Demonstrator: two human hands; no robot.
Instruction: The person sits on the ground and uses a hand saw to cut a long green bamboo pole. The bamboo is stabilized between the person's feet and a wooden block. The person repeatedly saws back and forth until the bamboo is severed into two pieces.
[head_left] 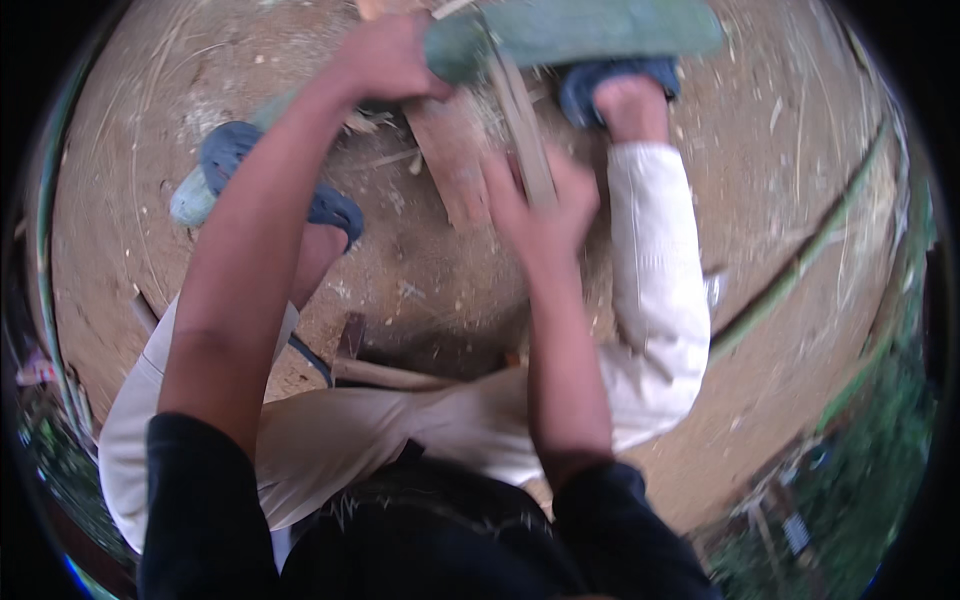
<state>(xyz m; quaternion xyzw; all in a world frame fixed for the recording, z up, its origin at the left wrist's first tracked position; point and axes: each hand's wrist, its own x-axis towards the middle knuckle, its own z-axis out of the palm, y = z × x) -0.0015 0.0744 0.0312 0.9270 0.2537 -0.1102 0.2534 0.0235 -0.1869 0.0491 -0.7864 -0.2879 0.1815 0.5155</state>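
Nearest, the right hand [540, 205] pinches a thin, flat pale bamboo strip [522, 125] over the dusty ground [780, 130], while beyond it the left hand [385, 60] is closed around a broad, smooth green bamboo piece [590, 30].

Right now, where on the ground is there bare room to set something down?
The dirt ground right of the right foot is mostly bare, up to the thin green stalk. Another open patch lies left of the left sandal. It is crowded between the feet, where the left hand grips the green bamboo pole and the right hand holds a wooden strip over a plank.
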